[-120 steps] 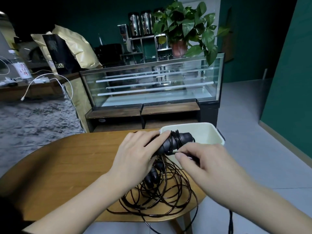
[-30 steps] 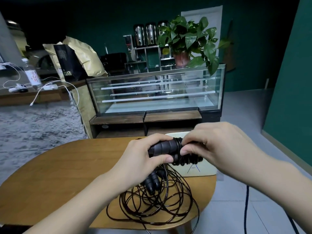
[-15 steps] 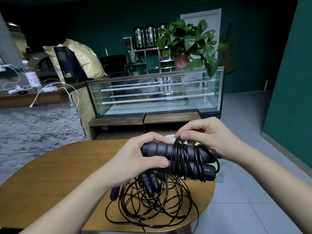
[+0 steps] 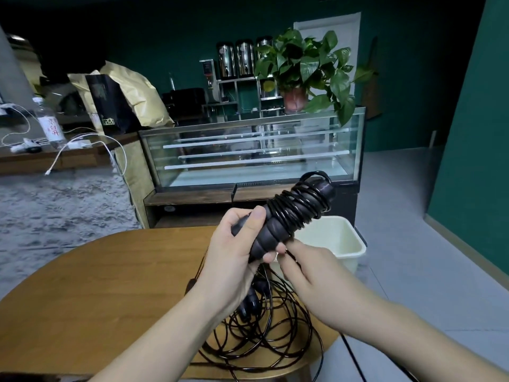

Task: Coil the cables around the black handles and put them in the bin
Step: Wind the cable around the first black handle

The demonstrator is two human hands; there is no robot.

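Two hands at work over a round wooden bench [image 4: 91, 274], listed near to far.

Loose cable [image 4: 264, 334]: black, thin, lying in tangled loops on the bench's near right edge, with further handles [image 4: 252, 300] half buried in it. Likely springy and light; loops will snag if pulled hard.

Right hand [image 4: 308, 268]: low, just beneath the bundle, fingers curled together, apparently pinching a strand of cable at the bundle's lower end; the exact contact is hidden.

Left hand [image 4: 234, 252]: wrapped around the lower part of the black handles [image 4: 271, 232], thumb pressed on top. Handles are ribbed and stiff, judged a sound grip point; best held on bare ribbing below the windings.

Coiled cable [image 4: 300, 205]: wound in many turns round the upper half of the handles, a small loop standing proud at the top. Slick-looking; turns may slip off the end if unsecured.

Bin [image 4: 349, 244]: cream, open, at the bench's far right, directly behind the bundle.

Change from half a second ago: bundle then lay nearly level with the right hand pinching above it; now it is tilted steeply upward and the right hand has dropped beneath.
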